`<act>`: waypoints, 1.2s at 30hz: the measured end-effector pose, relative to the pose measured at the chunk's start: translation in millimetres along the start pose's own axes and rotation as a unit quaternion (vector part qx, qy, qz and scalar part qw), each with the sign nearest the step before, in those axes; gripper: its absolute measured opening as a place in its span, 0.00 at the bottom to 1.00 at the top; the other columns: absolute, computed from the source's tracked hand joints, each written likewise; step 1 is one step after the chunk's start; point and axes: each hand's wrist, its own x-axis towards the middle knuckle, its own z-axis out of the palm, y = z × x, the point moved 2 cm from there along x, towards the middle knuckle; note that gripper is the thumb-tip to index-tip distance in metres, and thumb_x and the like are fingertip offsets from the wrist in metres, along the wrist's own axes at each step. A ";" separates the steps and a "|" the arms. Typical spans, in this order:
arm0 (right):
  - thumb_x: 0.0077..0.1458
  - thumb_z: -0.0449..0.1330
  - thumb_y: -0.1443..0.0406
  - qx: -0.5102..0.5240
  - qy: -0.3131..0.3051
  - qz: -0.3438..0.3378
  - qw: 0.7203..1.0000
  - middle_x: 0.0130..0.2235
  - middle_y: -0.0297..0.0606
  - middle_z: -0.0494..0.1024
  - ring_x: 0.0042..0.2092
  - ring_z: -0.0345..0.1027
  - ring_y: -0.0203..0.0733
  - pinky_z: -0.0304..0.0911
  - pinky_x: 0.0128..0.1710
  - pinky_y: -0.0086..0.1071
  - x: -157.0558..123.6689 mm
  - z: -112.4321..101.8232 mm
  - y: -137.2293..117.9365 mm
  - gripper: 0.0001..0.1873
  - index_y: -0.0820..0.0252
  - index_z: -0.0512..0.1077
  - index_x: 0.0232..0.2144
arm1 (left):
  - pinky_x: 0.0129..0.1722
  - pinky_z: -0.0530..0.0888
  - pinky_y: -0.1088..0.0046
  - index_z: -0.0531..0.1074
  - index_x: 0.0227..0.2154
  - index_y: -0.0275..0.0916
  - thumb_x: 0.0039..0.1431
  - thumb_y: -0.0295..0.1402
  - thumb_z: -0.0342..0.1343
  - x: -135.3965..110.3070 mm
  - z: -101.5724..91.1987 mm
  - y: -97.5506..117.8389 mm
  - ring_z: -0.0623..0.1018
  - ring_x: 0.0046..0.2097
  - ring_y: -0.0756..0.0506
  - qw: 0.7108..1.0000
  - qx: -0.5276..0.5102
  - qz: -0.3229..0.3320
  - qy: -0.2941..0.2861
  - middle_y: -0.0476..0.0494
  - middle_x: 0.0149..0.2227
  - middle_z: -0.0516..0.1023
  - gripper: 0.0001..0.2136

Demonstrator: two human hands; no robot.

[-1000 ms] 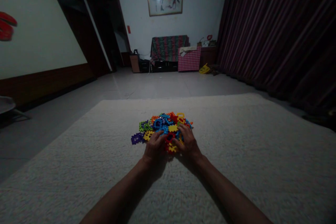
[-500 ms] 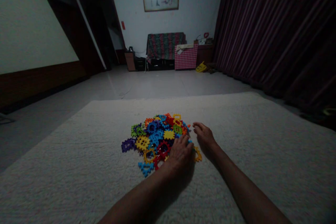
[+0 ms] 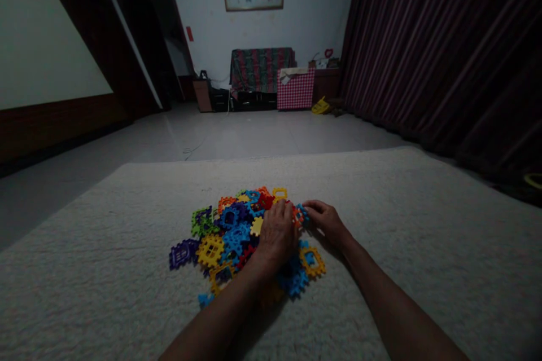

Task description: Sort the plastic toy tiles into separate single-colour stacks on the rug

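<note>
A heap of colourful plastic interlocking pieces with toothed edges, among them a yellow window-shaped piece (image 3: 210, 250), lies on a pale textured mat (image 3: 402, 237). My left hand (image 3: 278, 231) rests palm down over the right part of the heap, fingers stretched forward and covering several pieces. At the heap's right edge, my right hand (image 3: 328, 223) has its thumb and fingertips closed on a blue toothed piece (image 3: 303, 214). An orange piece (image 3: 296, 218) sits between the two hands. Below them lie a yellow frame piece (image 3: 312, 262) and blue pieces (image 3: 294, 282).
A purple piece (image 3: 183, 254) lies at the heap's left edge. Beyond the mat is a tiled floor (image 3: 249, 135) with a thin cord (image 3: 192, 150). A cloth-covered cabinet (image 3: 260, 70) stands by the far wall, and dark curtains (image 3: 406, 39) hang on the right.
My left hand has moved slightly left and forward over the heap. My right hand has come to the blue piece and closed on it. The view has shifted slightly, bringing the heap nearer.
</note>
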 end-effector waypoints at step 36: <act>0.48 0.61 0.56 -0.139 -0.049 -0.149 0.978 0.35 0.41 0.78 0.39 0.72 0.44 0.68 0.33 0.34 -17.3 42.0 -29.1 0.11 0.57 0.75 0.28 | 0.45 0.75 0.69 0.78 0.43 0.42 0.55 0.25 0.56 18.1 -44.9 -46.2 0.81 0.40 0.45 0.987 -0.072 -0.142 0.030 0.45 0.40 0.83 0.14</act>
